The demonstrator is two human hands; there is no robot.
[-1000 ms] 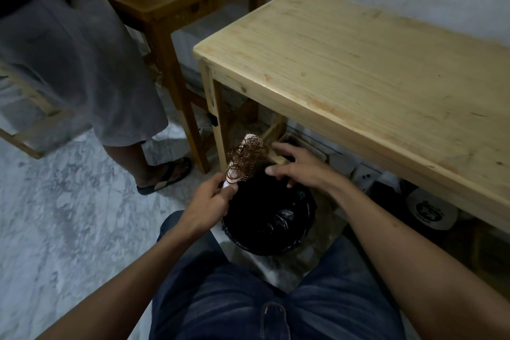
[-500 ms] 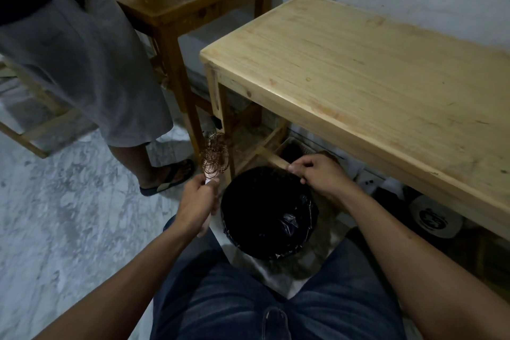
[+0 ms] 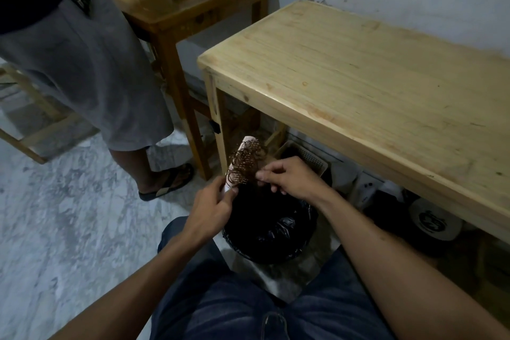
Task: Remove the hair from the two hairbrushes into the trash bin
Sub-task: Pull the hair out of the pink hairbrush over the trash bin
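My left hand [image 3: 211, 208] grips the handle of a pale hairbrush [image 3: 246, 141], held upright over the near left rim of the trash bin [image 3: 271, 240], which is lined with a black bag. Curly brown hair [image 3: 244, 161] is tangled over the bristles. My right hand [image 3: 289, 178] is beside the brush head, thumb and forefinger pinched on the hair at its right edge. A second hairbrush is not visible.
A light wooden table [image 3: 372, 85] stands at the right, above the bin. A darker table [image 3: 193, 0] with small tools is behind it. A person in grey shorts and sandals [image 3: 82, 63] stands at the left. A basket [image 3: 309, 159] and clutter lie under the light table.
My left hand brought the brush back from the left to above the bin. My right hand rose off the bin's far rim and pinched the hair on the brush.
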